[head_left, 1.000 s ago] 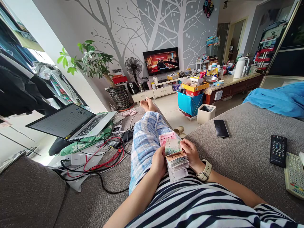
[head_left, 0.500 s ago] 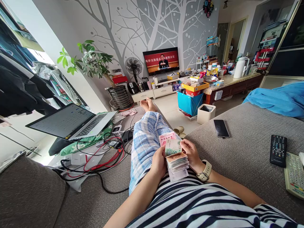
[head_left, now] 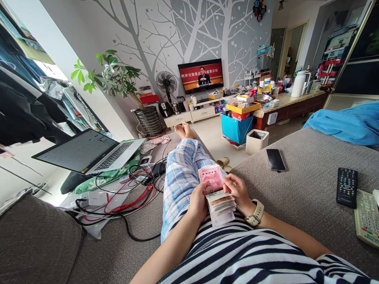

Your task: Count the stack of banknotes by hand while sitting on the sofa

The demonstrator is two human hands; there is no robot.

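Note:
A stack of banknotes [head_left: 221,204] is bent over above my lap, its loose ends fanned toward my body. My left hand [head_left: 197,202] is closed around the stack's left side. Upright beyond the fold stands a pink 100 note [head_left: 211,176], its face showing. My right hand [head_left: 238,193], with a pale watch [head_left: 255,213] on the wrist, has its fingers bent and pinched at the right edge of the notes. Just below those fingertips, part of a greenish note lies folded down on top of the bent stack. The fingers partly cover the notes' right edge.
On the sofa at right lie a phone [head_left: 276,159], a black remote [head_left: 347,187] and a pale remote [head_left: 367,219]. At left are an open laptop [head_left: 115,156] and tangled cables [head_left: 142,197]. A bin [head_left: 257,142] and a blue box [head_left: 237,129] stand beyond the sofa.
The green 50 note that stood in front of the pink one has been folded down toward me onto the stack. More of the pink note shows. The right fingers have curled in slightly.

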